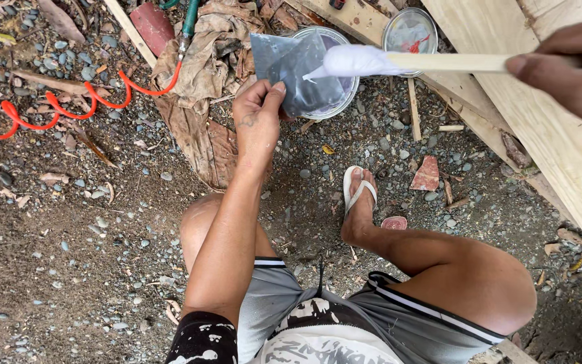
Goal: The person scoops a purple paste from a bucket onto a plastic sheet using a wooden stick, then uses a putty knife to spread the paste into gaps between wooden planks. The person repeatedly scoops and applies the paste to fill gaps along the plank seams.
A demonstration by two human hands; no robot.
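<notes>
Head view, person crouched over gravel ground (89,222). Left hand (257,118), upper centre of frame, fingers pinched shut on the lower edge of a clear plastic bag (294,71) holding dark grey contents. Bag hangs over an open round tin can (345,101), upper centre, hiding most of its inside. Right hand (567,64), upper right edge, fingers wrapped closed around a flat wooden stick (453,63). Stick runs left across the frame; its tip is coated in a white paste blob (355,61), touching the bag's upper right side. Second round tin lid (409,30) with red smear at top centre-right, just beside the lumber planks (540,135) on the right. Coiled orange air hose (69,108) upper left. Crumpled brown rag (203,74) left of the can. White flip-flop (358,192) mid frame.
</notes>
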